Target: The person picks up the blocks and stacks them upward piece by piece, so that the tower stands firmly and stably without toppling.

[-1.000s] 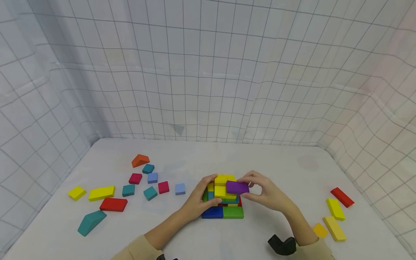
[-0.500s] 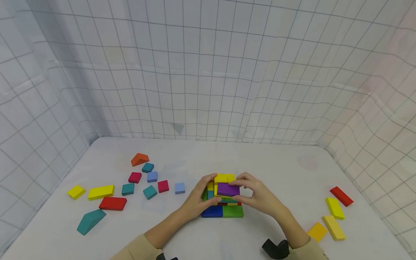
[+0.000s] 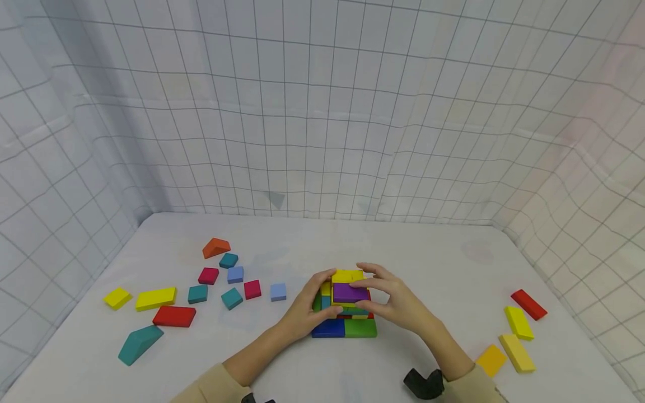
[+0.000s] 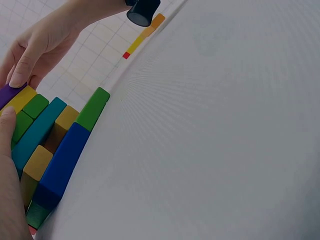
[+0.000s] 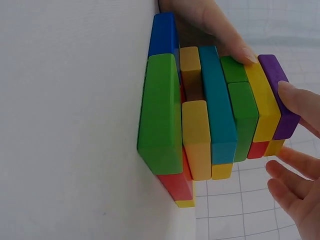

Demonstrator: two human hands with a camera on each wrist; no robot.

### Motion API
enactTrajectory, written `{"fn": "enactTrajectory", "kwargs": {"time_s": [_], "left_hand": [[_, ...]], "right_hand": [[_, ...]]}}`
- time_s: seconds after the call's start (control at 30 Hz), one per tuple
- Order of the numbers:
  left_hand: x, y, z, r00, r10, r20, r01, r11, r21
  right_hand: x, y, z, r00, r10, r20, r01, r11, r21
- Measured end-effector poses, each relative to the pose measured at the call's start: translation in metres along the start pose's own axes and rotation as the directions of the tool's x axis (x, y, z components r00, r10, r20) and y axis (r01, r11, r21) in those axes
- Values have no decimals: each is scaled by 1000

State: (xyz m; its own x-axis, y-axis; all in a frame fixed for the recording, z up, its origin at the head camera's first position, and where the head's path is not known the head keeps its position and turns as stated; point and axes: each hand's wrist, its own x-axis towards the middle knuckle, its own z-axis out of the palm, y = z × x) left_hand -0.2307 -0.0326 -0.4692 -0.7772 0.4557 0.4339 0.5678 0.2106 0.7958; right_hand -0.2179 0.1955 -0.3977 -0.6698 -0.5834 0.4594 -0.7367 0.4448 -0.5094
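Head view: left hand [image 3: 305,309] grips block stack [image 3: 354,311]; right hand [image 3: 402,302] pinches purple block [image 3: 346,293]

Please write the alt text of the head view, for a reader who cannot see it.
A person's left grip holds the side of a stack of coloured blocks, while the right grip touches a purple block at its top. Loose blocks lie to both sides on a white table.

A long purple block [image 3: 349,293] lies flat on a yellow block [image 5: 264,106], high up on a neat, colourful stack of blocks [image 5: 218,107].
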Motion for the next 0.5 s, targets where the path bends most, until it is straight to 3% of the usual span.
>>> {"fn": "enactTrajectory", "kwargs": {"time_s": [0.2, 0.5], "left_hand": [[0, 2, -1, 1000, 11, 0, -11, 1000, 1], [0, 2, -1, 997, 77, -9, -77, 996, 44]], "right_hand": [[-1, 5, 2, 1000, -7, -2, 7, 999, 51], [-1, 8, 3, 1000, -3, -3, 4, 997, 74]]}}
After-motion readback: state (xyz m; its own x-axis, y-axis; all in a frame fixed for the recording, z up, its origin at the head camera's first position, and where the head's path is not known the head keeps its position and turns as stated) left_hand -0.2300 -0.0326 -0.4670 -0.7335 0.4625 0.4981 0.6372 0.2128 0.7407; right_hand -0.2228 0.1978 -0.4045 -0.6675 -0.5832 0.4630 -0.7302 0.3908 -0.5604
